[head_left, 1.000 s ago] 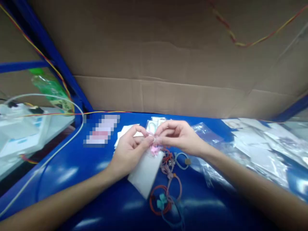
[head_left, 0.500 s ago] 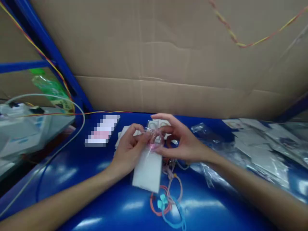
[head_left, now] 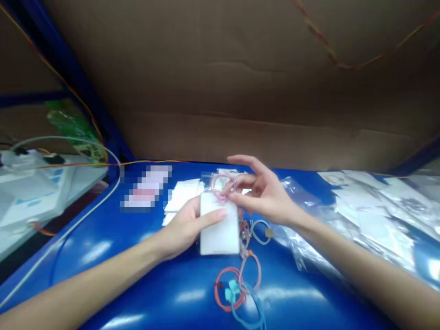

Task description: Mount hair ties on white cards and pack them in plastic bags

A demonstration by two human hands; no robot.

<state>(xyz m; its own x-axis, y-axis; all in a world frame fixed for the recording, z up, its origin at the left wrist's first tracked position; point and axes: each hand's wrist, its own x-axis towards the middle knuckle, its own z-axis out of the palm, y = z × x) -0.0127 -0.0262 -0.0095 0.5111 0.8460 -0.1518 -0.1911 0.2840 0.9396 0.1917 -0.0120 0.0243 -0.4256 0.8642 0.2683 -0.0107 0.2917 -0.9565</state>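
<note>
My left hand (head_left: 185,227) is closed on a white card (head_left: 220,238) that seems to sit in a clear plastic bag, its thumb lying across the front. At the card's top edge, the thumb and fingers of my right hand (head_left: 266,192) pinch a pink elastic hair tie (head_left: 222,196), its loop lying at the bag's mouth. Below and to the right on the table lie more hair ties: an orange one (head_left: 216,289), a blue one (head_left: 245,323) with a turquoise bow-like piece, and a grey one (head_left: 261,221).
White cards (head_left: 184,190) are stacked behind my left hand. Clear bags (head_left: 302,243) and bagged cards (head_left: 385,229) spread over the right of the blue table (head_left: 165,288). A pale cable (head_left: 118,181) curves down the left side. Cardboard (head_left: 240,91) stands behind.
My left hand has shifted from pinching at the bag's mouth down to the card's side. The card has turned from tilted to nearly straight. My right hand stays at the hair tie.
</note>
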